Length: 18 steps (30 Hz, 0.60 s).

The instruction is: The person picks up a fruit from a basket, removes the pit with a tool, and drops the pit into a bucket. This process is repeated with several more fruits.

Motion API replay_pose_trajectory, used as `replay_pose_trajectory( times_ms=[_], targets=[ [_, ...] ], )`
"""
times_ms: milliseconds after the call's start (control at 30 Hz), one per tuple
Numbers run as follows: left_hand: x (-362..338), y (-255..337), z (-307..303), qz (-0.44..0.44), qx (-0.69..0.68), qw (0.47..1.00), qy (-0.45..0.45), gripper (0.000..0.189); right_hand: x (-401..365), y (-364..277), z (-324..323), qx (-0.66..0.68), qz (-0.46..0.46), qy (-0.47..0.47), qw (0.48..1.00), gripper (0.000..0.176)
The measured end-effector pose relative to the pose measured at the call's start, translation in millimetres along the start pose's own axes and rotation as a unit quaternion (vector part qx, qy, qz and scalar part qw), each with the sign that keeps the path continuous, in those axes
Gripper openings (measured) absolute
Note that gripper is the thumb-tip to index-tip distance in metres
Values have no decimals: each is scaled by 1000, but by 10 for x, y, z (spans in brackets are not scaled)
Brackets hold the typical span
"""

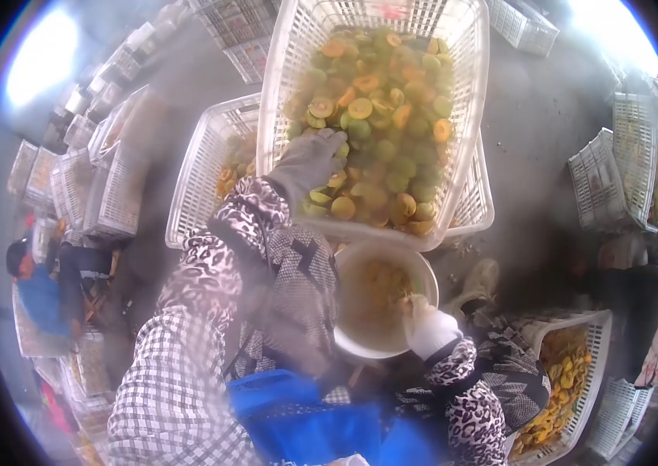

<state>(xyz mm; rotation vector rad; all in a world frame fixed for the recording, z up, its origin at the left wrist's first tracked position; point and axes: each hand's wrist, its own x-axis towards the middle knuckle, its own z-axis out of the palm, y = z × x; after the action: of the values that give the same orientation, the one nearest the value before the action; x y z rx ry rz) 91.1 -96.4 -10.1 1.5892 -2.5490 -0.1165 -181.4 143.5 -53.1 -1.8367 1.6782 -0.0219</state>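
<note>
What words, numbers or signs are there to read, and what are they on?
There are no words or numbers that I can read.
Red mark on the big fruit crate: too blurred to read.
Crates at the sides: too small and blurred to tell.
White bucket: no writing that I can see.

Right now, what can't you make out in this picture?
All in the head view:
What the left hand may grip: hidden by its glove.
What the right hand may hold: blurred, covered by its fingers.
The white bucket's contents: hazy.
Much of the lower crate: hidden by the upper crate.
The blue item: cut off by the bottom edge.
</note>
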Motion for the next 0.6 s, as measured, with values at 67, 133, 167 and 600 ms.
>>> replay_pose_trajectory(
  times_ms=[67, 133, 167, 600],
  targets=[
    [-55, 128, -129, -62, -50, 997, 11, 49, -30, -36, -53, 115, -85, 149, 978, 29],
    [-92, 363, -321, -117, -104, 987, 27, 51, -31, -89, -219, 124, -140, 205, 961, 25],
    [-168, 546, -512, -179, -430, 885, -24, 49, -42, -215, -351, 194, -123, 234, 945, 25],
    [-361, 2002, -400, -118, -886, 431, -123, 44, -85, -379, -529, 230, -101, 417, 873, 22]
  ],
)
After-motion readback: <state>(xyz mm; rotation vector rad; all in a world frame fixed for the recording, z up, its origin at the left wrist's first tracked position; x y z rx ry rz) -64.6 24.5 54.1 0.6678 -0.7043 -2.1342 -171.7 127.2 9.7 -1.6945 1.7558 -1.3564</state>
